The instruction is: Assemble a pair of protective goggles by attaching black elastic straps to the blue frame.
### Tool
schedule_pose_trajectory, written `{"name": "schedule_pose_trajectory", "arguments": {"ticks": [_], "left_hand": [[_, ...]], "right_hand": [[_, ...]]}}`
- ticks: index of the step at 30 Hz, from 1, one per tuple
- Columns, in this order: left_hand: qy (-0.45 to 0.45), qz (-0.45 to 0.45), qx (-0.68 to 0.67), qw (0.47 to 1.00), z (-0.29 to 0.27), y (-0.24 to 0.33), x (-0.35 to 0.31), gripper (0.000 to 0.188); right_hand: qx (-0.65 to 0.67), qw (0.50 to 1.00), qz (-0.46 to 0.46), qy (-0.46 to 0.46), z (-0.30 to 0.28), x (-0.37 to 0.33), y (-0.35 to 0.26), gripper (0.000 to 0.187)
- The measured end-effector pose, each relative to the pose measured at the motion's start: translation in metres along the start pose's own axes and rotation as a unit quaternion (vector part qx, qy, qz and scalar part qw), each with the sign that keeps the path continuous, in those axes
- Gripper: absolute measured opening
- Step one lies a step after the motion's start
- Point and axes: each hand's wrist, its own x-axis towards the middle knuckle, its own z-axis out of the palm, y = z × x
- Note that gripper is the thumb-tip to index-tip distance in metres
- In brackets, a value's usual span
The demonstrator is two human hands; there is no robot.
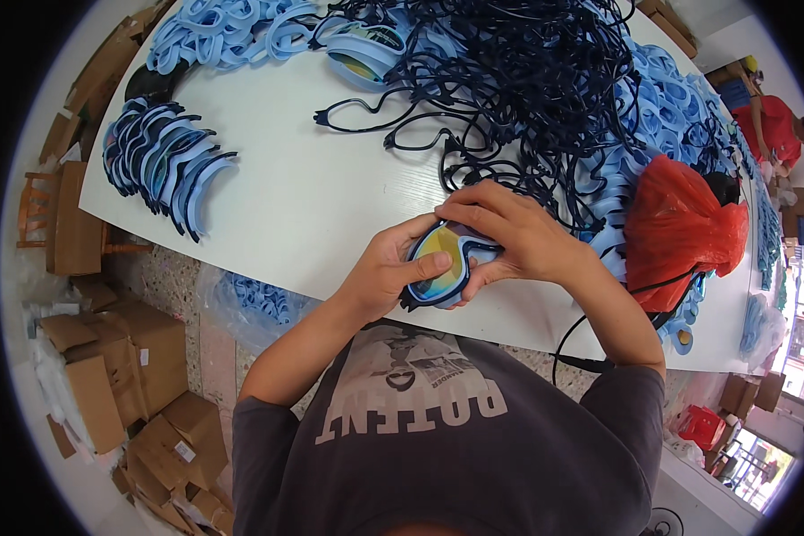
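Just above the near edge of the white table, both my hands hold one pair of swim goggles with a mirrored yellow-green lens, a light blue body and a dark rim. My left hand grips one end, its thumb lying across the lens. The fingers of my right hand close over the upper edge and other end, hiding part of it. Beyond them spreads a tangled heap of dark navy goggle frames. Another pair of light blue goggles lies at the heap's left side.
A stacked row of goggles lies on the white table at left. Light blue goggle parts pile along the far edge. A red plastic bag stands at right. Cardboard boxes fill the floor at left. A person in red is far right.
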Motion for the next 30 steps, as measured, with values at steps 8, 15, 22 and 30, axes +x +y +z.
{"name": "schedule_pose_trajectory", "arguments": {"ticks": [8,15,22,30], "left_hand": [[-0.001,-0.034,0.050,0.998,0.005,0.013,-0.005,0.059],[-0.001,-0.029,-0.009,1.000,0.014,0.011,-0.007,0.058],[0.042,0.046,0.138,0.988,0.008,-0.002,-0.001,0.066],[0.124,0.129,0.443,0.878,0.017,-0.006,-0.006,0.080]], "right_hand": [[-0.073,0.996,-0.051,0.009,0.001,-0.005,0.002,0.070],[-0.150,0.977,-0.104,0.106,0.009,-0.009,0.000,0.067],[-0.026,0.992,-0.002,0.125,0.014,-0.010,0.005,0.073],[0.032,0.991,0.054,0.117,0.013,-0.018,0.006,0.070]]}}
